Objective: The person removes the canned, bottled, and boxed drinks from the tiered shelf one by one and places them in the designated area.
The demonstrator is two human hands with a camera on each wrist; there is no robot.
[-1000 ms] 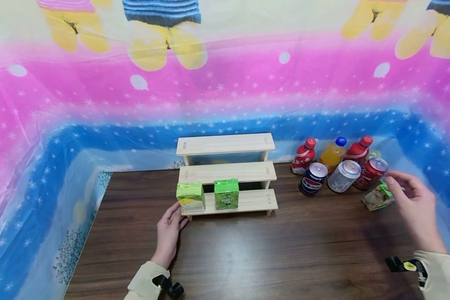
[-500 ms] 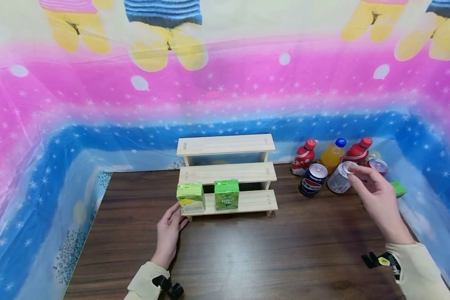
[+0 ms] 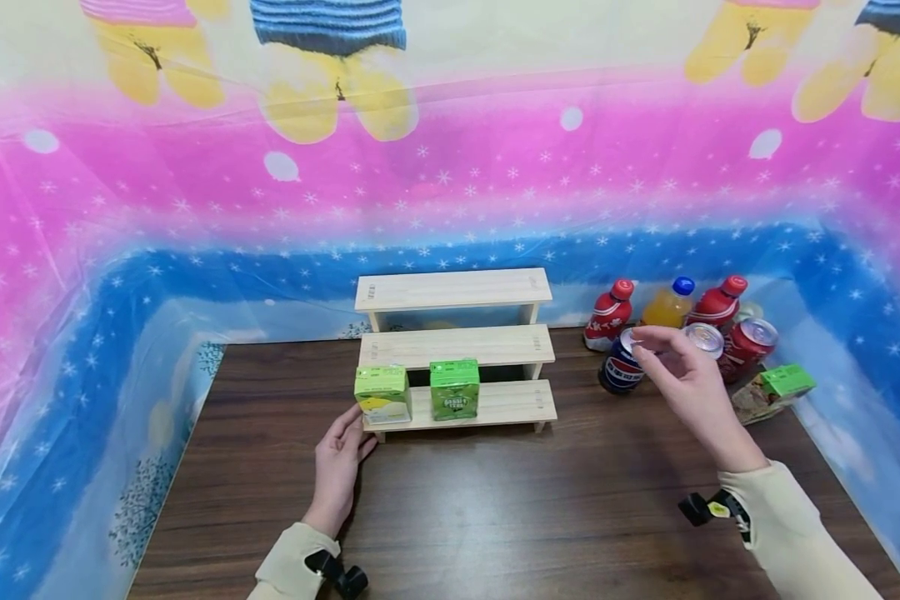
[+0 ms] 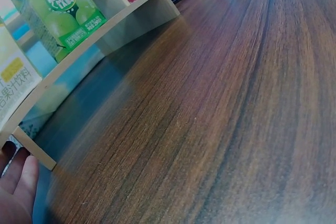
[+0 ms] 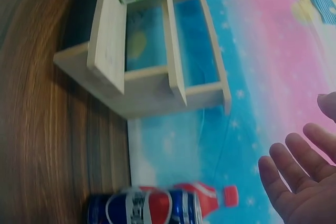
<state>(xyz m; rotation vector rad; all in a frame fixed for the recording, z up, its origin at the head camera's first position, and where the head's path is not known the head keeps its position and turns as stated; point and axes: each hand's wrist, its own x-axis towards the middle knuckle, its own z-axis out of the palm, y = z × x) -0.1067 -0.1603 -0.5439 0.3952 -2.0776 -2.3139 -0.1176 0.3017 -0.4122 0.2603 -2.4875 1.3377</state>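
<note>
My left hand (image 3: 337, 462) is at the left end of a three-tier wooden display rack (image 3: 513, 402), its fingers touching the bottom step near the leg. On that step stand a yellow-green juice box (image 3: 382, 396) and a green juice box (image 3: 454, 392), side by side. Fingers apart and holding nothing, my right hand (image 3: 693, 396) hovers beside a dark blue Pepsi can (image 3: 618, 372), partly covering it in the head view. In the right wrist view, a gap shows between the right hand (image 5: 310, 182) and the Pepsi can (image 5: 139, 208).
Behind the Pepsi can stand red bottles (image 3: 608, 315) (image 3: 718, 302) and an orange drink bottle (image 3: 666, 308). Farther right are a silver can (image 3: 705, 339), a red can (image 3: 750, 342) and a tilted green-topped carton (image 3: 787, 382). A printed cloth (image 3: 457, 192) surrounds the dark wooden table (image 3: 465, 517).
My right hand has moved left, from the green-topped carton past the red and silver cans to the Pepsi can, carrying nothing. My left hand has stayed at the rack.
</note>
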